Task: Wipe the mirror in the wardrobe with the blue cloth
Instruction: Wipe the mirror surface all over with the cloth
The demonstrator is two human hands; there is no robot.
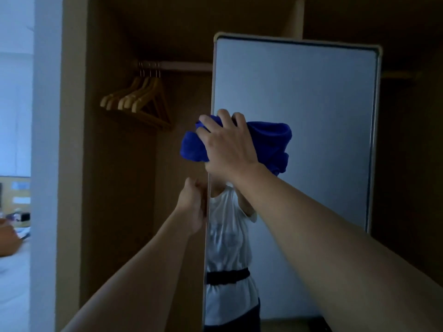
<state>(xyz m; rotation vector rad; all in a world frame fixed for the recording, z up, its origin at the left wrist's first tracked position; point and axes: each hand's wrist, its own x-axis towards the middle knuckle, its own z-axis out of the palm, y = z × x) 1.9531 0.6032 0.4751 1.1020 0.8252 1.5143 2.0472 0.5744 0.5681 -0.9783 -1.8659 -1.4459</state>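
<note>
Right hand (226,146): fingers curled, gripping blue cloth (268,140), pressed to mirror (311,111) near left edge.
Left hand (194,204): gripping mirror's left frame edge.
Hangers (139,99): on wardrobe rail, left of mirror.

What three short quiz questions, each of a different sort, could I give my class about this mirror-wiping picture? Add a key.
1. True or false: the right hand presses the blue cloth near the mirror's left edge.
2. What does the left hand grip? A) a hanger B) the mirror's left edge C) the cloth
3. Fill in: the wooden hangers hang on the rail to the ___ of the mirror.

Key: 1 true; 2 B; 3 left
</note>
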